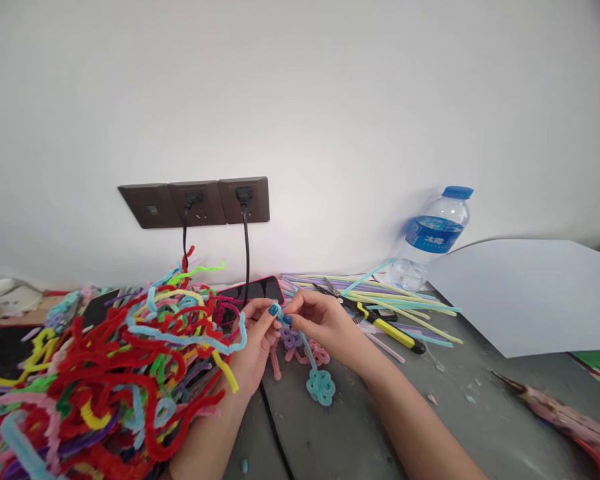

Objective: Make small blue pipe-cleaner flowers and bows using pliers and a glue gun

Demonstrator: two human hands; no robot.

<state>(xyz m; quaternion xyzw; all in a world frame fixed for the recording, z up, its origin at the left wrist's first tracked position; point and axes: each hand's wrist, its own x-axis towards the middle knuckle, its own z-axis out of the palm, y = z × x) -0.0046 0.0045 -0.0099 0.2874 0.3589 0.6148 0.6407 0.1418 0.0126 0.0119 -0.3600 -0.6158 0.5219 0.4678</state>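
Both hands meet near the middle of the table, pinching a light blue pipe cleaner point(279, 311) between thumbs and fingers. My left hand point(257, 333) grips it from the left, its thumb pressed against the bent part. From the right, my right hand point(320, 320) pinches the same bend. Below the hands lies a light blue looped pipe-cleaner flower point(321, 387) with a straight stem running up toward the fingers; whether the stem joins the held piece is hidden. Purple loops point(293, 339) and a pink looped pipe-cleaner piece point(319, 353) lie just behind, partly covered by the hands.
A tangled heap of colourful pipe cleaners point(120, 373) fills the left. Behind the hands lie a phone point(260, 290), straight pipe cleaners point(420, 300) and yellow-black pliers point(393, 333). A water bottle point(433, 233), white paper point(525, 293) and a pointed tool point(555, 413) are right. A black cable point(273, 413) crosses the table.
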